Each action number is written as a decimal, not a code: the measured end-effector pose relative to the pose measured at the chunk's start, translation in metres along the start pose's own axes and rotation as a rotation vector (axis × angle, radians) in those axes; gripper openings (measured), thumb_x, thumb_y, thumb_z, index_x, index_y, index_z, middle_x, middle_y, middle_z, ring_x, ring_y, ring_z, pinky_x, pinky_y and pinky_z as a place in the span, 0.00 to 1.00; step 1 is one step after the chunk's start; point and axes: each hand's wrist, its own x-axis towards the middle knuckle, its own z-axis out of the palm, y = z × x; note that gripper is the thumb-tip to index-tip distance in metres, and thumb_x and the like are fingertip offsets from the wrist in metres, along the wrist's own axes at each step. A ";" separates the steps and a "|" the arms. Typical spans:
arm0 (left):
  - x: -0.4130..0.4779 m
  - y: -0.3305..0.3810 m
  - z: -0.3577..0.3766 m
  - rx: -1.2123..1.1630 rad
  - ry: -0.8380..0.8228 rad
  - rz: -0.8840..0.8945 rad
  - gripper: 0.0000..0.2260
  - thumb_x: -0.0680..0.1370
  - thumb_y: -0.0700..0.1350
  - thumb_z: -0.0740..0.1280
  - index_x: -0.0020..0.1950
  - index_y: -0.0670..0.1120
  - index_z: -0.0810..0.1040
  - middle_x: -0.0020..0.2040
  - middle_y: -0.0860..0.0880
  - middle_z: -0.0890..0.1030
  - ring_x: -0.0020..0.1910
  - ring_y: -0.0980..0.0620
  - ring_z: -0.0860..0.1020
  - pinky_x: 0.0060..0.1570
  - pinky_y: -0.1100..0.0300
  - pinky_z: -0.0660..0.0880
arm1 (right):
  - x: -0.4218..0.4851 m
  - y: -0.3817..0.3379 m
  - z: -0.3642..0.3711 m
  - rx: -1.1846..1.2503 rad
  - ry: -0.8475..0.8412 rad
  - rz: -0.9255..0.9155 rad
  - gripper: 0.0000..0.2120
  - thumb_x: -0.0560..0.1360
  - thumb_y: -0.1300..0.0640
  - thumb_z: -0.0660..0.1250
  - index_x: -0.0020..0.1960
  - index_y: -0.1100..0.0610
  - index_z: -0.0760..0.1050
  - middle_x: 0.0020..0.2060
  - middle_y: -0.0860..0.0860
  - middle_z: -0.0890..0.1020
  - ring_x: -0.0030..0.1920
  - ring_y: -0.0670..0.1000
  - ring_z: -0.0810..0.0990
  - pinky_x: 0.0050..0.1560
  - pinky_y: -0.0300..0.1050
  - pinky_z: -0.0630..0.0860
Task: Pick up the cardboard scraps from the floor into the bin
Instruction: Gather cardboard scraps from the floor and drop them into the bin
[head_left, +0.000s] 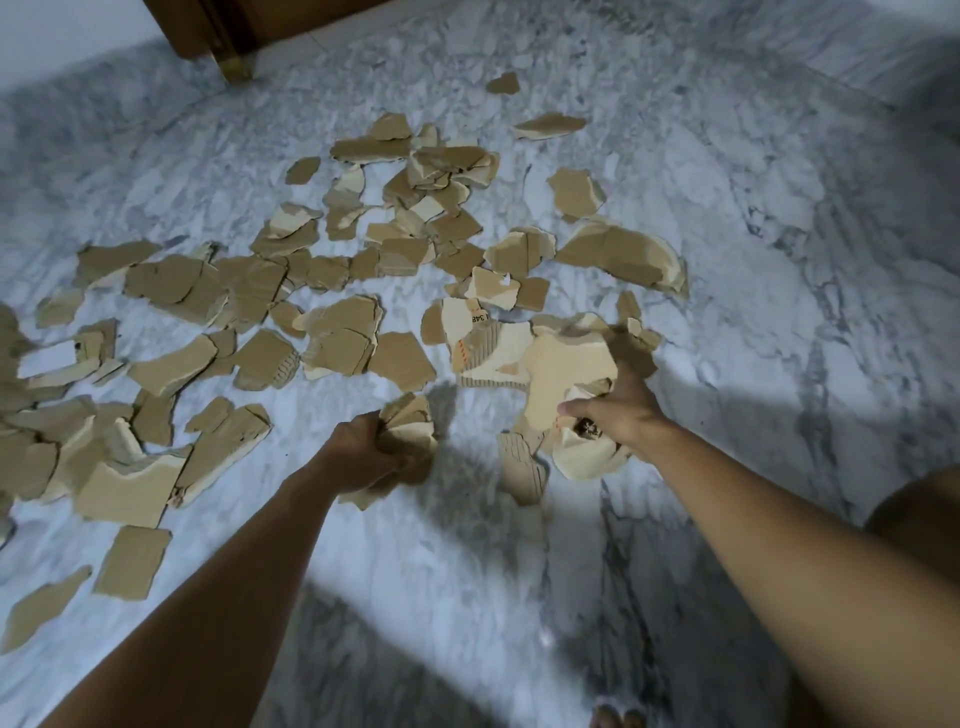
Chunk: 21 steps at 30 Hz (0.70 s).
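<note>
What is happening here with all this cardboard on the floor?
A person is gathering torn cardboard scraps from the marble floor. The left hand grips a small bundle of pieces, and the right hand grips a large pale piece near the floor. Most of the scraps lie spread out and are not yet picked up. No bin is in view.

Torn cardboard scraps (343, 332), matt brown paperboard with ragged, fibrous edges, cover a floor (727, 260) of white marble veined in grey, smooth and softly glossy. Several show pale peeled inner layers and ribbed corrugation, among them those gripped in the left hand (363, 452) and right hand (618, 410). At the top edge, a dark brown wooden piece (218, 26) with a faint sheen ends in a brass-coloured foot (239, 70).
</note>
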 end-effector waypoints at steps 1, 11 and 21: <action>-0.002 0.006 -0.001 -0.068 -0.031 0.041 0.23 0.66 0.52 0.78 0.58 0.53 0.74 0.47 0.51 0.80 0.46 0.50 0.78 0.39 0.62 0.72 | 0.001 -0.003 -0.003 0.050 0.011 -0.014 0.44 0.57 0.46 0.83 0.68 0.50 0.68 0.60 0.48 0.80 0.62 0.54 0.78 0.62 0.49 0.75; 0.001 0.086 0.029 -0.239 -0.378 0.249 0.20 0.69 0.41 0.78 0.56 0.53 0.75 0.46 0.57 0.81 0.47 0.57 0.80 0.41 0.72 0.73 | 0.003 -0.015 -0.007 0.386 0.004 0.103 0.29 0.68 0.56 0.80 0.57 0.53 0.62 0.45 0.46 0.76 0.45 0.50 0.77 0.43 0.47 0.78; 0.014 0.056 0.018 -0.109 -0.202 0.183 0.31 0.67 0.45 0.78 0.66 0.50 0.68 0.53 0.50 0.79 0.52 0.47 0.79 0.49 0.56 0.73 | 0.019 -0.015 -0.047 0.221 -0.084 0.049 0.42 0.46 0.45 0.85 0.58 0.53 0.78 0.50 0.51 0.85 0.50 0.54 0.84 0.41 0.49 0.82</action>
